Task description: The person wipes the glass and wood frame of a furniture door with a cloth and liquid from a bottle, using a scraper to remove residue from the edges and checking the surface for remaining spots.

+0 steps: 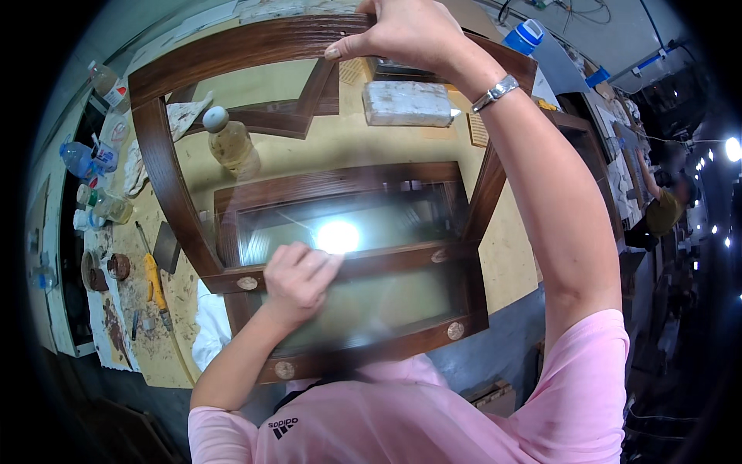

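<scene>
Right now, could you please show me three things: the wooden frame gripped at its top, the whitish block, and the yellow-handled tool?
Wooden frame [247, 46]: head view, on its top rail.
Whitish block [407, 100]: head view, on its upper side.
Yellow-handled tool [155, 283]: head view, on its handle.

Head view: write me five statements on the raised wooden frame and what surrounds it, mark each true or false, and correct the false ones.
1. The right grip holds the wooden frame at its top rail. True.
2. The left grip is also at the top rail. False: it is by the bottom rail.
3. A bracelet circles the right arm. True.
4. The orange-handled tool lies right of the frame. False: it lies to the left.
5. A white-capped bottle shows through the frame's opening. True.
</scene>
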A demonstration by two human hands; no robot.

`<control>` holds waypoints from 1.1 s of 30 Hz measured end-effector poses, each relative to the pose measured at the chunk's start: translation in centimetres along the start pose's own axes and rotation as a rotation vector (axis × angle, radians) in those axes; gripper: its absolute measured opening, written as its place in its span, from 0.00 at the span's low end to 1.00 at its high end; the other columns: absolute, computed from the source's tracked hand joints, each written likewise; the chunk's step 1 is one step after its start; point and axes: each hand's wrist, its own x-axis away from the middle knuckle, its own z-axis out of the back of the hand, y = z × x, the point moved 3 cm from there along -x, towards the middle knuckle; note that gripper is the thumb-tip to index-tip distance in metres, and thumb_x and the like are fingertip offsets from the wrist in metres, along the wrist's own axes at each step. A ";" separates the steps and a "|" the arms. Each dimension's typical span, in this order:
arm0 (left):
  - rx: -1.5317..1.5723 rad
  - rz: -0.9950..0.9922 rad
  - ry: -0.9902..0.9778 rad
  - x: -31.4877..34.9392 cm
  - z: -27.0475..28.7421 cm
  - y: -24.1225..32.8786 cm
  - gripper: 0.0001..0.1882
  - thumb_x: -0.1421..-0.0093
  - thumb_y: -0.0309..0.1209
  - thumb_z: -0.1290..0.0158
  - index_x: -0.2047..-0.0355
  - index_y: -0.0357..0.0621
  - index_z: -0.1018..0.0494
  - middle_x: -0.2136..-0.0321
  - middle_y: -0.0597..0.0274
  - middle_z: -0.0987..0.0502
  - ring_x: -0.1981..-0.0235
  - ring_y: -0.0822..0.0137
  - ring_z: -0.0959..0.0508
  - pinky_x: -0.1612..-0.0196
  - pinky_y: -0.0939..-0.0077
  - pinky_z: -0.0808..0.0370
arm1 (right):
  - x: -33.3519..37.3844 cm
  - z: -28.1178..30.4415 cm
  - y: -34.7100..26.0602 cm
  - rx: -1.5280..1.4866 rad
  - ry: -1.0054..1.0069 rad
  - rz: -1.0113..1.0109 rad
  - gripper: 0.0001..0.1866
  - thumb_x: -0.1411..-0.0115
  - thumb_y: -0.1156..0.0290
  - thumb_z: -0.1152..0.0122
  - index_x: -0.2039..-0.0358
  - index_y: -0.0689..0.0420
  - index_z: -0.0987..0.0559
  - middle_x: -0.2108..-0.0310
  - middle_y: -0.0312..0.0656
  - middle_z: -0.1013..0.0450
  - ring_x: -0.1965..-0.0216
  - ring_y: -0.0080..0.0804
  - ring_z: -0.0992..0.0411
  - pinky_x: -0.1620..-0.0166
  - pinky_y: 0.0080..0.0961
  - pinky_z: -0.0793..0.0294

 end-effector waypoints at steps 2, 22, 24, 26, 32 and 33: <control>-0.018 0.025 -0.001 0.4 0.8 -0.7 0.17 0.59 0.23 0.44 0.66 0.45 0.18 0.76 0.67 0.27 0.74 0.63 0.27 0.74 0.70 0.33 | 0.0 -0.2 0.3 -0.002 0.021 0.028 0.31 0.54 0.41 0.28 0.66 0.59 0.16 0.68 0.52 0.20 0.62 0.46 0.21 0.58 0.39 0.23; -0.414 0.796 0.061 23.0 14.2 -12.5 0.17 0.38 0.20 0.48 0.48 0.34 0.24 0.59 0.52 0.23 0.59 0.59 0.23 0.53 0.71 0.28 | 5.2 5.1 -4.9 -0.010 0.150 0.129 0.26 0.56 0.47 0.25 0.76 0.60 0.18 0.80 0.50 0.24 0.73 0.46 0.23 0.65 0.37 0.25; -0.367 0.832 0.048 23.6 14.2 -12.4 0.19 0.39 0.23 0.47 0.47 0.35 0.25 0.55 0.50 0.22 0.55 0.56 0.22 0.49 0.68 0.28 | 5.4 4.8 -4.8 0.018 0.182 0.122 0.26 0.56 0.46 0.25 0.75 0.60 0.18 0.80 0.50 0.24 0.73 0.46 0.23 0.64 0.38 0.25; -0.041 0.972 0.118 23.3 13.7 -11.3 0.21 0.40 0.25 0.45 0.46 0.35 0.25 0.51 0.48 0.23 0.51 0.52 0.23 0.45 0.65 0.29 | 6.1 4.8 -4.6 0.064 0.216 0.124 0.27 0.56 0.45 0.25 0.75 0.59 0.18 0.78 0.51 0.23 0.72 0.47 0.22 0.64 0.38 0.25; 0.005 0.929 -0.276 21.2 11.4 -4.1 0.25 0.44 0.23 0.43 0.44 0.36 0.27 0.53 0.48 0.22 0.51 0.53 0.23 0.46 0.68 0.29 | 8.2 3.3 -3.9 0.192 0.492 0.268 0.32 0.59 0.37 0.26 0.70 0.56 0.14 0.82 0.42 0.23 0.76 0.38 0.21 0.68 0.30 0.22; 0.048 0.986 -0.262 22.2 11.0 -4.5 0.25 0.45 0.22 0.43 0.44 0.37 0.26 0.54 0.48 0.22 0.53 0.54 0.22 0.47 0.68 0.28 | 8.5 3.3 -4.1 0.208 0.514 0.283 0.29 0.58 0.37 0.26 0.71 0.53 0.14 0.83 0.40 0.23 0.77 0.39 0.21 0.68 0.31 0.21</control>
